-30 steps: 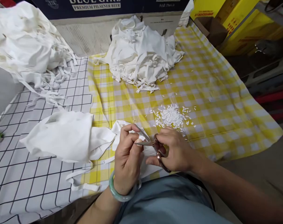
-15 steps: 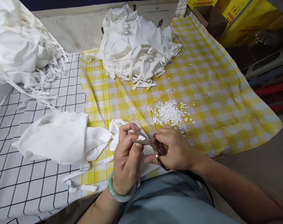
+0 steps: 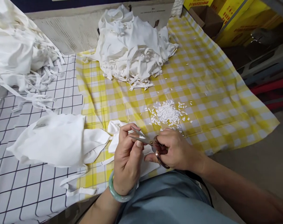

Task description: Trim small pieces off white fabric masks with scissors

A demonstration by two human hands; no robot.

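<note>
My right hand (image 3: 173, 152) grips a pair of scissors (image 3: 153, 146) by the rings, the blades slightly apart and pointing left. My left hand (image 3: 127, 158), with a green bangle at the wrist, pinches a bit of the white cloth piece (image 3: 57, 140) right at the blades. That cloth spreads to the left over the table. Just beyond the scissors lies a small heap of white snippets (image 3: 167, 113) on the yellow checked cloth (image 3: 202, 93).
A big pile of white cloth pieces with straps (image 3: 132, 46) sits at the back centre, and another pile (image 3: 17, 53) at the back left. A black-lined white sheet (image 3: 39, 186) covers the left side. Yellow boxes (image 3: 234, 21) stand at the right.
The view has shifted a little downward. The scissor blades have opened slightly near my left fingertips; both hands stay in the same place.
</note>
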